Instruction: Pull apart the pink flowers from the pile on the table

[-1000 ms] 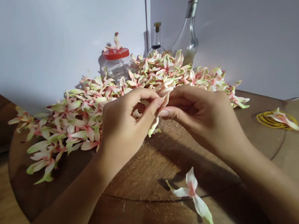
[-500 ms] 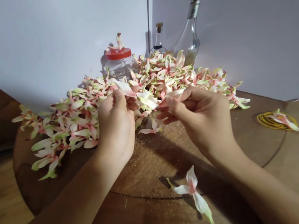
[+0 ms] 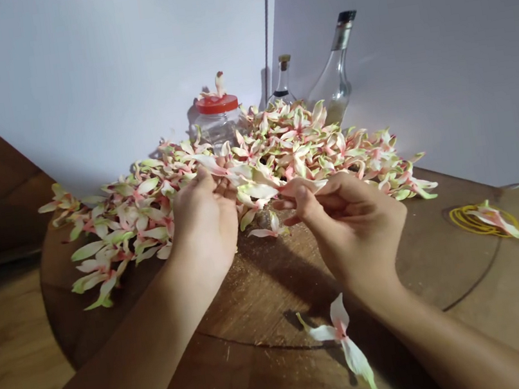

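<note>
Pale petals with pink bases lie between my two hands, in front of a wide heap of pink, white and green flowers [image 3: 130, 214]. My left hand [image 3: 207, 218] pinches a white petal [image 3: 210, 163] between thumb and fingers. To its right, my right hand [image 3: 348, 220] grips a pinkish petal [image 3: 304, 185] with thumb and forefinger. A white petal piece [image 3: 259, 190] spans the gap between the hands. Below them, a single flower [image 3: 342, 331] with spread petals rests on the round wooden table [image 3: 267, 375].
Behind the heap stand a red-lidded jar [image 3: 217, 104] with a flower on top, a small corked bottle [image 3: 284, 77] and a tall clear bottle [image 3: 341, 55]. At right, yellow rings [image 3: 469, 223] lie under another flower [image 3: 496, 217]. Walls rise close behind.
The whole view has shifted slightly, so the jar, bottles and heap appear lower and a little to the right. Both hands keep their pinch, and the petals between them have changed angle slightly.
</note>
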A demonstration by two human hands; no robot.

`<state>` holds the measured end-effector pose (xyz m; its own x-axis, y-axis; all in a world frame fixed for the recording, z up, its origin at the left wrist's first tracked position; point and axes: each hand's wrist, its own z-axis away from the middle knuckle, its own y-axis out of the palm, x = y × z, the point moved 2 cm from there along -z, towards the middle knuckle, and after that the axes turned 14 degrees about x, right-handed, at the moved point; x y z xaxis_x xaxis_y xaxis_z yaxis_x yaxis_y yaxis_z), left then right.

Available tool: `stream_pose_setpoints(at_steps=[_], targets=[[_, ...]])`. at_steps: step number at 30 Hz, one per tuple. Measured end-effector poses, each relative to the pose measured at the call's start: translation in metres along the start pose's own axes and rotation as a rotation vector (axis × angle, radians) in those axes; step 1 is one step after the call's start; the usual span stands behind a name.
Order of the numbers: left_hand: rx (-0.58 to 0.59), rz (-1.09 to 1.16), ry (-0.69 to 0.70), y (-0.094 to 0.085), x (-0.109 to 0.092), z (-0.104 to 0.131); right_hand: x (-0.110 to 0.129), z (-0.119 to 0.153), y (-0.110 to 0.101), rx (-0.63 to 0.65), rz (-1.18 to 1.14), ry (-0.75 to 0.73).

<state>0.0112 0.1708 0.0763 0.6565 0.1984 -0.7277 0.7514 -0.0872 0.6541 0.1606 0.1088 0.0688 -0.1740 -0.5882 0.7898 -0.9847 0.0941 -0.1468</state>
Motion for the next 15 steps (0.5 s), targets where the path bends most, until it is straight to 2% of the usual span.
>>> stream_pose_setpoints(at_steps=[3, 5, 7, 9, 15], targets=[[-0.025, -0.003, 0.002, -0.006, -0.009, -0.006, 0.007, -0.002, -0.004, -0.041, 0.011, -0.035], [-0.062, -0.012, 0.052, -0.015, -0.018, -0.013, 0.013, -0.007, -0.012, -0.139, 0.052, -0.101], [-0.032, -0.087, 0.135, -0.022, -0.028, -0.02, 0.017, -0.013, -0.023, -0.226, 0.1, -0.13], [0.089, -0.259, 0.196, -0.022, -0.032, -0.021, 0.015, -0.021, -0.031, -0.216, 0.119, -0.092], [0.56, -0.954, 0.434, 0.01, -0.025, 0.007, -0.002, -0.032, -0.038, 0.058, 0.094, 0.082]])
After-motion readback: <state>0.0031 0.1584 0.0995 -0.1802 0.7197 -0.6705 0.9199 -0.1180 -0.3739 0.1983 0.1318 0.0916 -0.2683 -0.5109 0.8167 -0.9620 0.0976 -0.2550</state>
